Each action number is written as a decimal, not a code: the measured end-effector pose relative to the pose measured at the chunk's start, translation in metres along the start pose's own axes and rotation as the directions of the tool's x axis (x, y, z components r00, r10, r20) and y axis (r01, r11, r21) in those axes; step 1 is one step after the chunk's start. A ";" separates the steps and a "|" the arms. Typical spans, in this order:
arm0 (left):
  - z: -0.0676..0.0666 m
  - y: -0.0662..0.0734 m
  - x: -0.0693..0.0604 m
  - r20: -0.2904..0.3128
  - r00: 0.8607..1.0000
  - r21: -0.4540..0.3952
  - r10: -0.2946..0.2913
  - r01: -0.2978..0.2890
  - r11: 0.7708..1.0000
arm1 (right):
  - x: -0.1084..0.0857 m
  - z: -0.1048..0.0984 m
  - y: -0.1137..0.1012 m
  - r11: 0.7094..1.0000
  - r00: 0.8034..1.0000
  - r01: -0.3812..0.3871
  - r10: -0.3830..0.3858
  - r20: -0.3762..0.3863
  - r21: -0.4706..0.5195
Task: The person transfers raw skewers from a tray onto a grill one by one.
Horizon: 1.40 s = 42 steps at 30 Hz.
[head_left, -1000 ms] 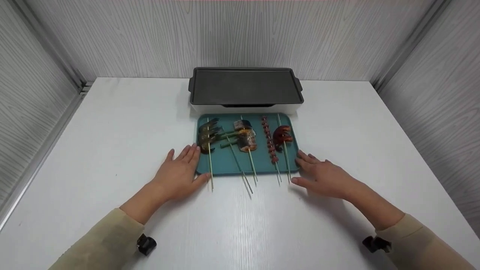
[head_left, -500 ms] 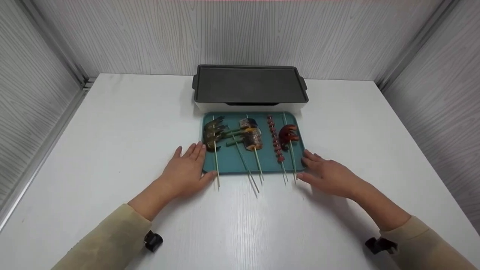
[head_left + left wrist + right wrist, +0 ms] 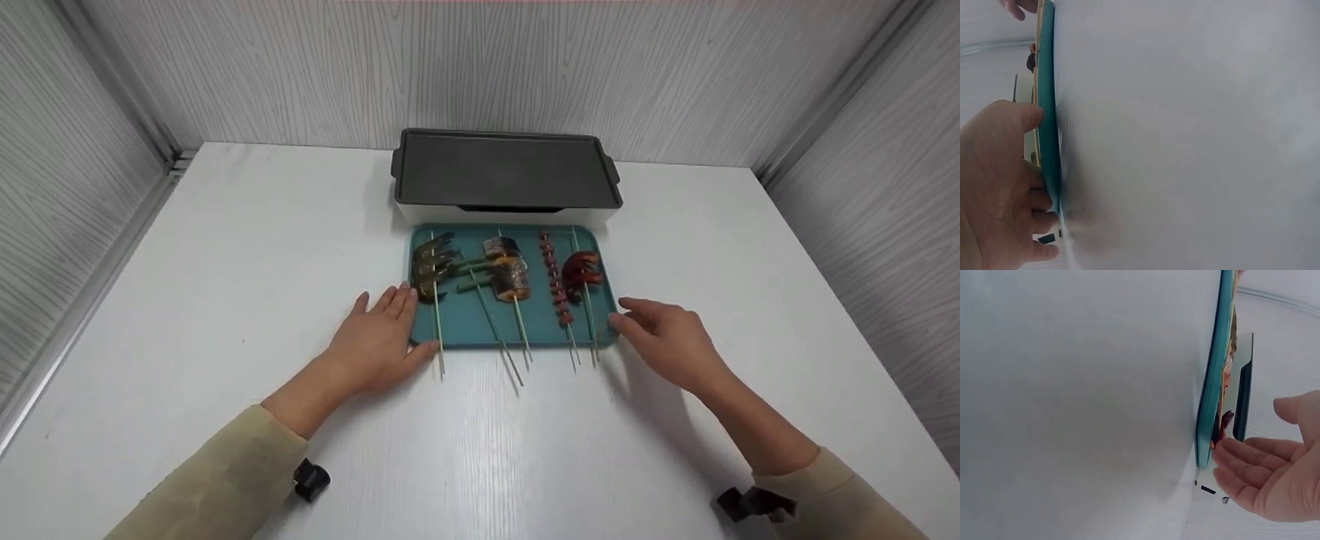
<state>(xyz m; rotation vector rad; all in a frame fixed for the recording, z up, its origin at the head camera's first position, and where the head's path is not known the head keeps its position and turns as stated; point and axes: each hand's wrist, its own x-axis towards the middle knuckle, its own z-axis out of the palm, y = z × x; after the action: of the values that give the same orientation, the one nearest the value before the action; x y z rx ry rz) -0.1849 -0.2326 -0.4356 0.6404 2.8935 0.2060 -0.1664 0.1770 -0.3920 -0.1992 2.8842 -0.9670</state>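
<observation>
Head view: tray point(image 3: 465, 319) lies nine-to-three o'clock, skewers point(image 3: 513, 286) aim handles between five and six; left hand point(image 3: 371, 341) touches tray, fingers straight; right hand's point(image 3: 667, 341) loosely parted

A pale grey wood-grain back panel point(image 3: 480, 67) spans the top of the head view, its streaks running mostly upright. Matching side panels slope in at the frame's left point(image 3: 45, 165) and right point(image 3: 885, 217), meeting it at grey corner strips point(image 3: 832, 90) in the upper left and upper right. A white tabletop point(image 3: 247, 247) fills the middle and bottom, bordered by a grey strip down its left edge point(image 3: 86, 304). A few dark specks mark its left part, and a glossy patch of reflected light shines at lower centre.
</observation>
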 end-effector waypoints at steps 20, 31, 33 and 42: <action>-0.003 0.002 0.000 0.010 1.000 -0.020 0.000 0.000 1.000 | 0.008 0.014 -0.001 0.830 0.913 -0.374 0.250 0.323 0.413; -0.001 0.001 -0.002 0.015 1.000 -0.010 -0.007 0.007 1.000 | 0.009 0.015 0.001 0.749 0.892 -0.436 0.286 0.350 0.500; 0.000 0.001 -0.002 0.011 1.000 -0.011 -0.004 0.004 1.000 | 0.009 0.015 0.002 0.746 0.894 -0.435 0.290 0.342 0.504; 0.000 0.000 -0.002 -0.002 1.000 -0.020 0.006 -0.006 1.000 | 0.007 0.015 0.004 0.781 0.914 -0.393 0.275 0.297 0.486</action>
<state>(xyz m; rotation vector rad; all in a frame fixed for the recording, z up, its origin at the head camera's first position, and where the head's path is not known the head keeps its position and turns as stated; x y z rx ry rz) -0.1827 -0.2332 -0.4356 0.6462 2.8880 0.2360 -0.1722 0.1701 -0.4062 0.2405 2.2279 -1.5113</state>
